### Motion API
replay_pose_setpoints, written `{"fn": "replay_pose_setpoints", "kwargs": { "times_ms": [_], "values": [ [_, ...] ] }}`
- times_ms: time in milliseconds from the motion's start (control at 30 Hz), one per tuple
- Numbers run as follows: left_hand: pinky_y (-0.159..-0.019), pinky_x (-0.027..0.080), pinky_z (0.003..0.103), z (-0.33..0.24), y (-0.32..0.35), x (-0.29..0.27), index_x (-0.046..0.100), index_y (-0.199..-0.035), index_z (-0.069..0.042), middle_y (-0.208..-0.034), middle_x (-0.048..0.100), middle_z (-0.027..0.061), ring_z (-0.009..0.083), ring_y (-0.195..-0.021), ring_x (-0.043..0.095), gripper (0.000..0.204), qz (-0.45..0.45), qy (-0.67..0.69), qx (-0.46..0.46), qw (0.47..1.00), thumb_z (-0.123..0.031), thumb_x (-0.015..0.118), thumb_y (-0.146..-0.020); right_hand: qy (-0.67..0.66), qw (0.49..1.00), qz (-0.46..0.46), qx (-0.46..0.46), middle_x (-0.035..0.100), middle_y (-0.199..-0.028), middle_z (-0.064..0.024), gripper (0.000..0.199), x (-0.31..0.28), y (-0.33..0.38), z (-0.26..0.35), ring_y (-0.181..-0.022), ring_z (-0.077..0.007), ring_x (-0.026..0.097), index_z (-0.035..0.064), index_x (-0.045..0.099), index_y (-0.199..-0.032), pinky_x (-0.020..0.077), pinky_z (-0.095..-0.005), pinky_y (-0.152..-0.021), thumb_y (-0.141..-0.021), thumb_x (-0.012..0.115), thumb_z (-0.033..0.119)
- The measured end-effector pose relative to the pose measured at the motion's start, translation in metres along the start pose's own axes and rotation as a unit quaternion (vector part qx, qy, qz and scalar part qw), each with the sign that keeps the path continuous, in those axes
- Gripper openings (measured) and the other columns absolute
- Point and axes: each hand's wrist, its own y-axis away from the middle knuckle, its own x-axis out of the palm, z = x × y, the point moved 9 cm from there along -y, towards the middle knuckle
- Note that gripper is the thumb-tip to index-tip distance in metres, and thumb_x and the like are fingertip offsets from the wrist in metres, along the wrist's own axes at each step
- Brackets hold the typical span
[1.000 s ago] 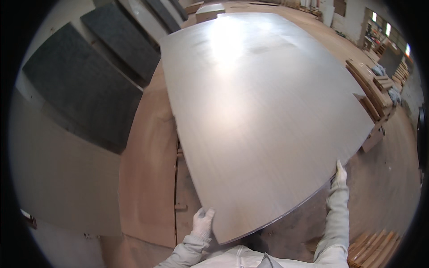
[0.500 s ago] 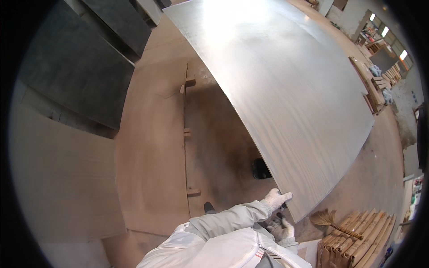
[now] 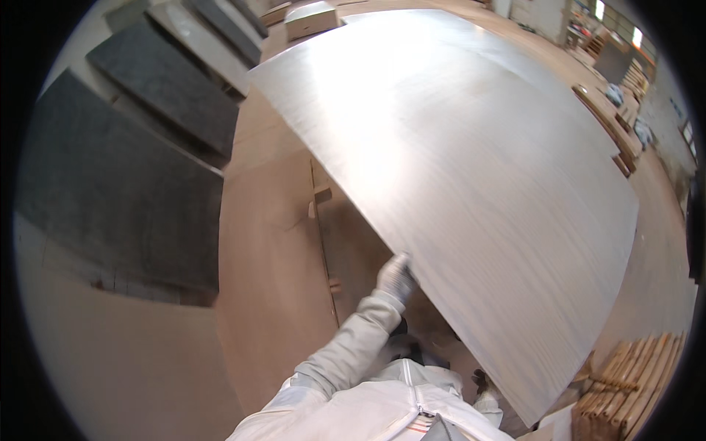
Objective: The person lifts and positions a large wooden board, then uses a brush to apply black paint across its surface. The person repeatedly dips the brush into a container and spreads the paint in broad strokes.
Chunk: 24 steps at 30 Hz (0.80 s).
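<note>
A large, flat wood-grain panel [image 3: 471, 191] with a pale, glossy face fills the middle and right, tilted, its near corner pointing down toward my body. My left hand [image 3: 396, 279], in a whitish work glove, is closed on the panel's left edge with the arm stretched forward. My right hand [image 3: 487, 400] is low, close to the panel's near corner. It is gloved too, and something dark shows at its fingers; the panel's edge partly hides them, so their grip is unclear.
To the left lies a brown board [image 3: 272, 294] with small wood blocks [image 3: 322, 194] along its edge. Dark panels [image 3: 125, 184] stand beyond it. At lower right is a stack of brown packs [image 3: 632, 382]. A carton [image 3: 312, 23] sits at the far end.
My left hand has moved from near the panel's close corner to farther up its left edge. The panel's near corner now sits lower and closer to my body. The view has shifted too.
</note>
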Motion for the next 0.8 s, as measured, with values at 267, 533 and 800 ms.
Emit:
{"fn": "replay_pose_setpoints", "kwargs": {
  "times_ms": [267,533,800],
  "values": [
    [-0.123,0.040,0.056,-0.211,-0.171,-0.063,0.056,-0.148,-0.005,-0.152,0.059,0.0125,0.0357,-0.140,0.055,0.048,0.027,0.080,0.093,0.992,-0.028,0.061,-0.106,-0.117,0.990,-0.063,-0.056,0.069,-0.134,-0.0145,0.062,0.068,-0.018,-0.006,-0.121,-0.0307,0.067,0.0017,0.058,-0.147,0.0541,-0.0479,-0.106,-0.100,0.071,0.039],
    [-0.114,0.050,0.061,-0.267,-0.246,-0.041,0.052,-0.151,0.000,-0.146,0.062,0.0205,0.0429,-0.133,0.060,0.062,0.041,-0.098,0.083,0.991,-0.030,0.074,-0.101,-0.316,0.866,-0.168,-0.350,0.069,-0.136,-0.0155,0.072,0.085,-0.014,0.001,-0.122,-0.0329,0.067,0.0043,0.055,-0.152,0.0542,-0.0502,-0.106,-0.099,0.070,0.051],
    [-0.098,0.058,0.050,-0.287,-0.205,0.015,0.064,-0.131,0.006,-0.121,0.070,0.0151,0.0312,-0.109,0.070,0.041,0.054,-0.108,0.080,0.989,-0.011,0.076,-0.094,-0.252,0.766,-0.386,-0.448,0.068,-0.137,-0.0106,0.066,0.049,0.058,0.054,-0.128,-0.0294,0.062,0.0072,0.061,-0.144,0.0484,-0.0473,-0.111,-0.090,0.077,0.040]
  ]
}}
